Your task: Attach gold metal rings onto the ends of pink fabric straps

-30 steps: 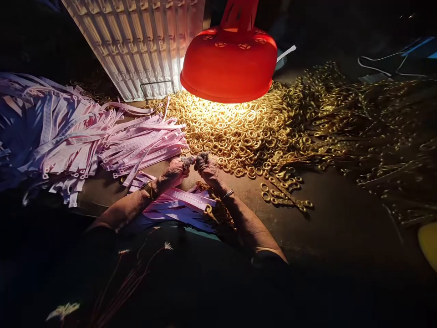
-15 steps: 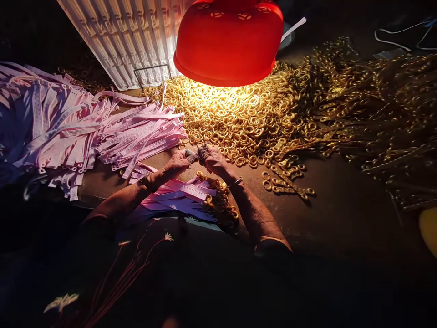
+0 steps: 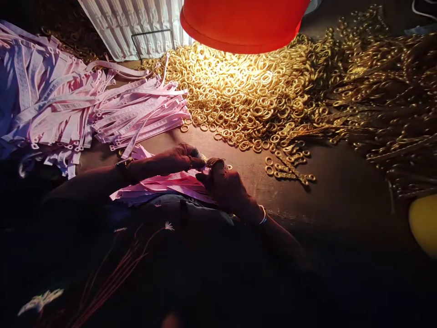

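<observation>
My left hand (image 3: 174, 160) and my right hand (image 3: 225, 184) meet fingertip to fingertip over a small stack of pink strips (image 3: 164, 184) on the dark work surface (image 3: 341, 191). Both hands are closed in a pinch on something small between them; it is too dark to name it. The left hand's fingertips have grey wrapping. A bangle sits on my right wrist. A large heap of gold rings (image 3: 239, 95) lies just beyond the hands under the lamp.
A red lamp shade (image 3: 242, 23) hangs over the ring heap. Many pink strips (image 3: 68, 109) are spread at the left. Gold chains (image 3: 385, 105) cover the right side, with a short linked piece (image 3: 290, 171) nearer. A white ribbed panel (image 3: 136, 23) stands behind. A yellow object (image 3: 423, 223) sits at the right edge.
Both hands have come back toward me, from the edge of the ring heap down onto the near stack of pink strips. The view has tilted downward.
</observation>
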Demonstrator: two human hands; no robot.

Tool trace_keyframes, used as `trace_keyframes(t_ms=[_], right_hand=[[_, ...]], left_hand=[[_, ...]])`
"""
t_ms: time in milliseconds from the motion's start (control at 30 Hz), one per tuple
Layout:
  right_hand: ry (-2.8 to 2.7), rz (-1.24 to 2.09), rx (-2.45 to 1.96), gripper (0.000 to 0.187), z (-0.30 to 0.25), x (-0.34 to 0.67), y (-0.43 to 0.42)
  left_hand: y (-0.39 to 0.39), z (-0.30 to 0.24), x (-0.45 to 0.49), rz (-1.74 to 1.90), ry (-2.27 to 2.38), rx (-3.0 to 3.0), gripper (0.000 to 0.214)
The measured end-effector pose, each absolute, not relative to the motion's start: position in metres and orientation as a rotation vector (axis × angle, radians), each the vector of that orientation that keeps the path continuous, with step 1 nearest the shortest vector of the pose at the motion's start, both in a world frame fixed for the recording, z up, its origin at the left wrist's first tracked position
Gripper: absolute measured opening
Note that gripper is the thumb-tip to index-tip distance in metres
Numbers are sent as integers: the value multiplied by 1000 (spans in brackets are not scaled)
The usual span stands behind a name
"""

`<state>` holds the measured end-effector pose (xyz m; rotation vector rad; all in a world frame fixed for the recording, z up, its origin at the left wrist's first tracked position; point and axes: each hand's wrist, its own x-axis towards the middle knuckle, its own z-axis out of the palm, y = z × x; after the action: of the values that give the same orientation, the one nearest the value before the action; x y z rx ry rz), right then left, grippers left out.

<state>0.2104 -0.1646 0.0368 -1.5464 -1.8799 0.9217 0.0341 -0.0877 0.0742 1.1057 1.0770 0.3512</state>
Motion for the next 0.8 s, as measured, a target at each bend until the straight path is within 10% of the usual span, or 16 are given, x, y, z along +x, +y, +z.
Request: trace_keyframes(t_ms=[800], right_hand=[[-2194, 1085, -1566, 32, 55, 216, -146]], left_hand=[[-87, 57, 20, 342, 998, 1423, 41]])
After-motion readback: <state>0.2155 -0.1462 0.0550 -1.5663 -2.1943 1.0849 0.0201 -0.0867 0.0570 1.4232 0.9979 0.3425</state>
